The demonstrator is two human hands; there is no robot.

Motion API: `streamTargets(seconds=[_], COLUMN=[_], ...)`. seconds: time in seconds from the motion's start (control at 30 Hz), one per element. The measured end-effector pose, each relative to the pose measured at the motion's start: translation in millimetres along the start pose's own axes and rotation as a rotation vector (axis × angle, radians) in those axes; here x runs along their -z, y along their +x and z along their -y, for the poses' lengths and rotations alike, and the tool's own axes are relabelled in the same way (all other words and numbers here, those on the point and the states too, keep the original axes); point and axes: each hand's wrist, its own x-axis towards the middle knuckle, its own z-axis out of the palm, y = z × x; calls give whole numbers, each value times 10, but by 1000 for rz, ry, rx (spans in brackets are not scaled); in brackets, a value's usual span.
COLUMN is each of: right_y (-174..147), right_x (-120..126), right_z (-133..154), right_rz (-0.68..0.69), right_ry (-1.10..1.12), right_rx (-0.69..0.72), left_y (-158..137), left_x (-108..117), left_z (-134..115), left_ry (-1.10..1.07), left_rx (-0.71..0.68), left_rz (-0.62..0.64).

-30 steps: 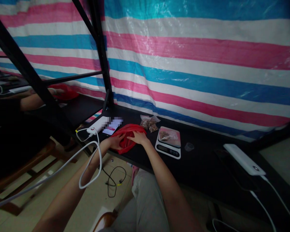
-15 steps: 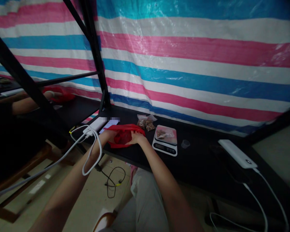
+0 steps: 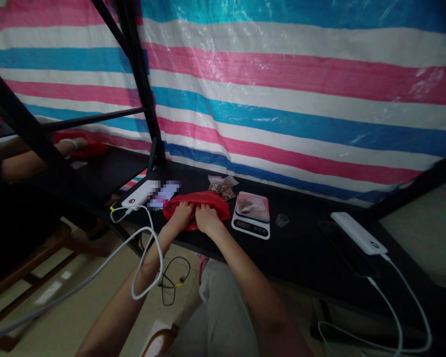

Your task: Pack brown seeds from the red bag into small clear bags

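A red plastic bag (image 3: pixel 208 200) lies on the black table (image 3: pixel 305 248) near its front edge. My left hand (image 3: pixel 182 214) and my right hand (image 3: pixel 205 218) are side by side, both gripping the bag's near edge with fingers curled into the plastic. To the right of the bag stands a small white kitchen scale (image 3: pixel 251 214) with a clear packet of brown bits on its platform. Behind the bag lie clear packets of brown bits (image 3: pixel 222 186).
A white power bank (image 3: pixel 139 195) with a looping white cable and a phone (image 3: pixel 163 193) lie left of the bag. A small clear cup (image 3: pixel 281 219) sits right of the scale; another power bank (image 3: pixel 359 233) is farther right. Another person's arm (image 3: pixel 29 158) rests at far left behind black frame bars.
My two hands have come together at the near edge of the red bag, which now lies flatter on the table. The view has shifted slightly.
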Motion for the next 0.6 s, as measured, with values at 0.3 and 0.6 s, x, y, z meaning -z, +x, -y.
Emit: streamTargets(seconds=[0.3, 0.6], right_y=[368, 325], right_x=[-225, -255], right_z=[-476, -484], right_rz=[43, 76], right_ry=[234, 279], right_rx=[-3, -9], left_y=[7, -24], left_x=[-28, 55], left_z=[282, 398], left_ry=[-3, 25], left_rx=[81, 132], left_rz=[361, 439])
